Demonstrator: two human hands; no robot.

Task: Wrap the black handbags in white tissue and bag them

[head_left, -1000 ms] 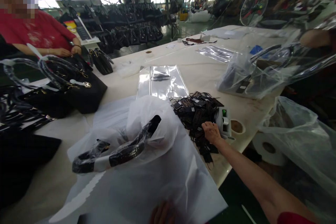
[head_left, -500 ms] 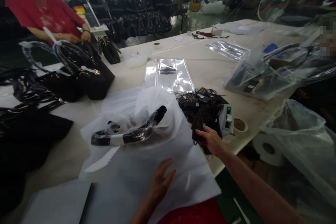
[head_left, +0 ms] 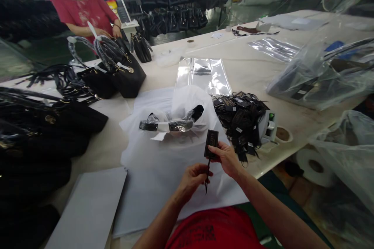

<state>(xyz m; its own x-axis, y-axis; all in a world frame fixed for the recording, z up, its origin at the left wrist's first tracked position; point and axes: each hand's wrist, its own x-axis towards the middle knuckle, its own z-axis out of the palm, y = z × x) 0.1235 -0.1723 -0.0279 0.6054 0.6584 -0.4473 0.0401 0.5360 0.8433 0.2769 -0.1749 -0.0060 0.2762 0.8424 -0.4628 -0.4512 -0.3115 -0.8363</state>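
Note:
My right hand point(head_left: 227, 157) grips a black hang tag point(head_left: 211, 143) with pale lettering, held upright over white tissue paper point(head_left: 157, 163). A dark cord hangs below the tag, and the fingers of my left hand point(head_left: 193, 179) are pinched on it. Beyond my hands, a bag handle point(head_left: 178, 125) in clear wrap, with a white band round it, lies amid the tissue. To the right sits a heap of black tags point(head_left: 239, 116) with cords, touching a small white box point(head_left: 267, 126).
Black handbags point(head_left: 128, 74) crowd the left side, near a person in a red shirt point(head_left: 84, 7). White boards point(head_left: 87, 206) lie front left. Clear plastic sleeves point(head_left: 203, 76) lie behind the tissue. A plastic-covered bag point(head_left: 304, 85) and a tape roll point(head_left: 283, 134) are at right.
The tag in my right hand has moved left, away from the heap. My left hand has come up beside it and closed on the cord. The view has shifted left.

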